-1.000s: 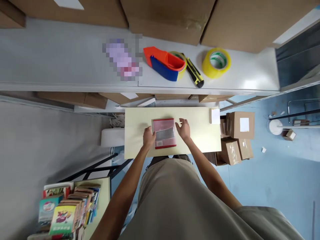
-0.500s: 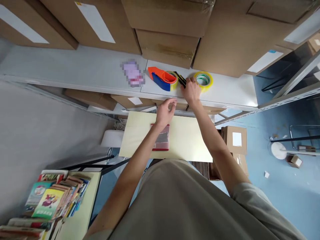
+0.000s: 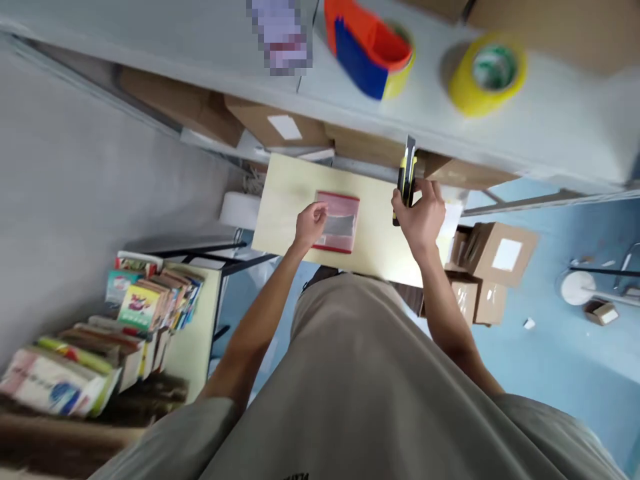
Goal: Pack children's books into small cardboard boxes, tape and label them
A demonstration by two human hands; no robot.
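Note:
A red-edged book wrapped in clear film (image 3: 339, 222) lies on a small pale yellow table (image 3: 290, 200) in front of me. My left hand (image 3: 310, 223) hovers at the book's left edge with its fingers curled, nothing visible in them. My right hand (image 3: 423, 213) is closed around a black and yellow utility knife (image 3: 407, 175), held upright over the table's right end, blade end pointing toward the shelf.
A white shelf (image 3: 550, 127) above the table carries an orange and blue tape dispenser (image 3: 370, 47) and a yellow tape roll (image 3: 487, 73). Cardboard boxes (image 3: 493, 263) stand at the right on the blue floor. A side table with stacked books (image 3: 145, 313) is at the left.
My right hand took the utility knife off the shelf and brought it down over the table. My left hand dropped back to the book. The view tilted down and blurred.

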